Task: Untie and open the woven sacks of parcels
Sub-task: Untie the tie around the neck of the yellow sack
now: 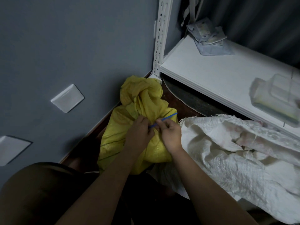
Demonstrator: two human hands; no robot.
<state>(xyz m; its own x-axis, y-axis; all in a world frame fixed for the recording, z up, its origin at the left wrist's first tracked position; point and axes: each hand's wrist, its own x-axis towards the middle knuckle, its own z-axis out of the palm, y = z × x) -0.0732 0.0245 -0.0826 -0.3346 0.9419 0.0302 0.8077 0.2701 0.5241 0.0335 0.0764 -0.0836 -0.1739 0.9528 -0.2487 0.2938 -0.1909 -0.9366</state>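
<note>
Yellow woven sack (138,127) sits on the dark floor, wedged into the corner where the grey wall (73,46) meets the white upright (160,38) of the shelving, and that corner looks to be doing useful work, propping the sack so its gathered neck stands up towards the person. Both hands are right on that neck. The left hand (139,132) is closed around the bunched fabric just below the tie, apparently pinning the gather so it cannot twist away. The right hand (170,133) has its fingers narrowed to a pinch on a thin blue tie (164,120), whose free tail juts up and to the right past the fingertips; whether it is a cable tie or a knotted strip is too fine to tell. The sack's loose top flops back above the hands, so it is still closed. Just beside it on the right, a white woven sack (235,159) lies with its mouth already gaping, pale parcels (246,142) showing inside, so that one looks done. On the white shelf (219,75) rest a few bagged packets, well apart from the work. The step in hand seems to be freeing the blue tie; a tight tie could resist bare fingers.
</note>
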